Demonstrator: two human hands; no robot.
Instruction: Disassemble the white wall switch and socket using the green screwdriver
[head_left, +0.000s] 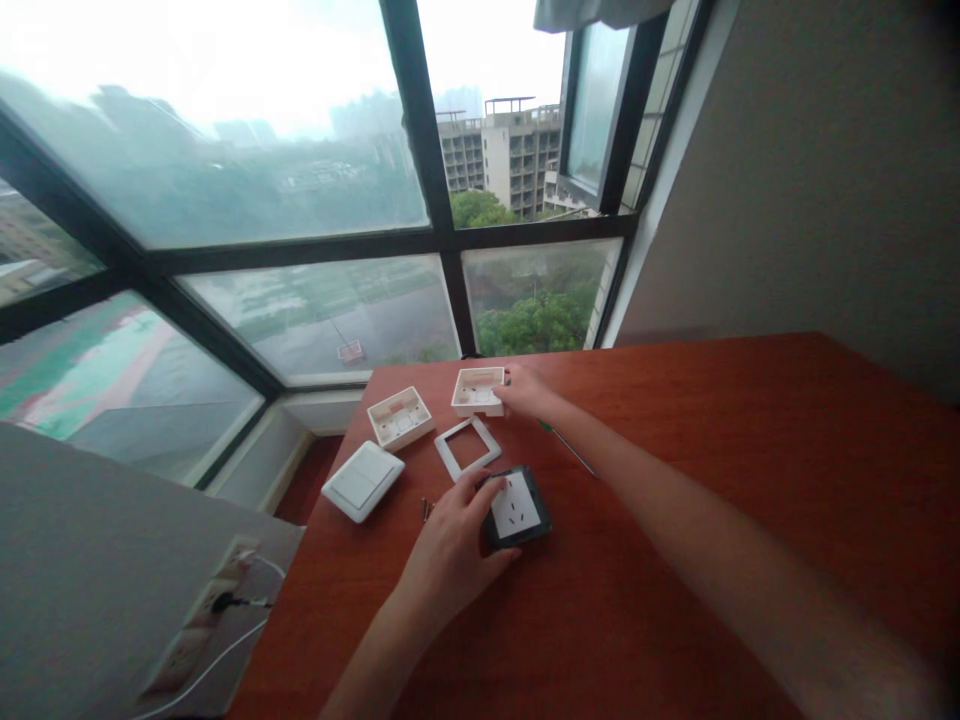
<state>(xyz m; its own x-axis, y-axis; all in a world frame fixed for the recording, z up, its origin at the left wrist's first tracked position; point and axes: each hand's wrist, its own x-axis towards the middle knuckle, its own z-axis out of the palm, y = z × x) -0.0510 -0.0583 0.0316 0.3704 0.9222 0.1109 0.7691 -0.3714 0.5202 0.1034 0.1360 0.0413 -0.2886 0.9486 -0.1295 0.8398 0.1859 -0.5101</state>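
Note:
My left hand [459, 530] curls round the left side of a white wall socket insert [523, 512] with a dark backing, fingers at its upper edge and thumb at its lower edge. The insert lies face up on the desk, or just above it; which, I cannot tell. Farther off, my right hand [529, 392] pinches the right wall of an open white mounting box [474, 409] at the far desk edge. A white square cover frame [491, 437] lies between the two hands. A screwdriver [576, 455] lies beneath my right forearm, its handle partly hidden.
A second white mounting box [405, 437] and a white wall switch [363, 481] sit to the left on the reddish-brown desk [720, 440]. Small screws [425, 509] lie left of my left hand. Windows [300, 300] border the far side; wall sockets with cords [217, 602] are lower left.

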